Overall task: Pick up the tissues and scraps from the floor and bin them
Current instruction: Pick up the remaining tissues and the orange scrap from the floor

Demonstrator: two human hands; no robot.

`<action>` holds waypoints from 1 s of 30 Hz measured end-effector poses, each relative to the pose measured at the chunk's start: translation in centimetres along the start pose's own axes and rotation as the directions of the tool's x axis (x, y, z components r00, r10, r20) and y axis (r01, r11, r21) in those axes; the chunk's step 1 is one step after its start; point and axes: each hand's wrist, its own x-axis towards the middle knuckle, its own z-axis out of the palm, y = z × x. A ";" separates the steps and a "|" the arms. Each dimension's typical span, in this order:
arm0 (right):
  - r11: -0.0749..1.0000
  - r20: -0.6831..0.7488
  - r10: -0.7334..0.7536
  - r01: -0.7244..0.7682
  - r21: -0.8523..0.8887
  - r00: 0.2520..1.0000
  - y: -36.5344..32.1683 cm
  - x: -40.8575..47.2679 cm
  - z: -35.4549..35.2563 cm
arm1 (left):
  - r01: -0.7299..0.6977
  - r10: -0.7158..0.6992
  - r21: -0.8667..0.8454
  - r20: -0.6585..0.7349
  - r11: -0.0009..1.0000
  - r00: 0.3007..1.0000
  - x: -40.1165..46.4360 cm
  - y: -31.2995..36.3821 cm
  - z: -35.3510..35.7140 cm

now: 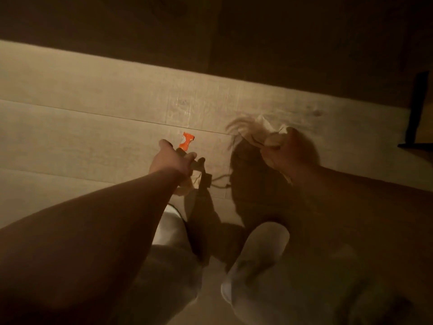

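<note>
Dim wooden plank floor [93, 127], lit band across the middle. Left hand [172, 160] reaching low, grip part-curled beside orange wrapper [186, 141] lying on floor; contact unclear. Right hand [289, 151] blurred, grip clenched on crumpled tissues [260, 134]. Pale slippers [264, 249] below.

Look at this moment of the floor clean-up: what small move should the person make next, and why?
Probably close the left hand on the orange wrapper. The wrapper lies on the wood floor right at that hand's fingertips, while the right hand is already full of crumpled tissue. The left hand may already hold something; the dim picture leaves that unclear. No bin is in view.
</note>
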 end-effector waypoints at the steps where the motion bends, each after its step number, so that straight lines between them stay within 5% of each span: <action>1: 0.997 -0.032 -0.041 0.039 -0.061 0.999 0.0 1.6 0.8 | -0.014 0.015 0.015 -0.023 1.000 1.000 1.5 -0.2 0.8; 13: 0.901 -0.056 -0.367 0.340 -0.271 0.928 3.5 6.9 6.3 | -0.259 0.308 0.265 -0.162 0.929 0.938 7.3 -2.7 7.7; 16: 0.881 0.000 -0.324 0.302 -0.364 0.946 2.7 6.0 6.3 | -0.212 0.249 0.262 -0.118 0.941 0.961 7.3 -1.6 7.9; 19: 0.845 -0.005 -0.293 0.257 -0.469 0.956 1.7 5.3 6.1 | -0.126 0.133 0.073 -0.108 0.989 0.985 7.1 -1.2 7.3; 27: 0.954 0.029 -0.213 0.215 -0.207 0.977 0.2 5.5 7.9 | -0.204 0.205 0.030 -0.259 0.979 0.944 8.0 -0.8 5.9; 30: 0.949 0.051 -0.199 0.206 -0.237 0.979 0.4 5.3 8.2 | -0.209 0.215 0.051 -0.272 0.977 0.938 8.7 -0.3 5.6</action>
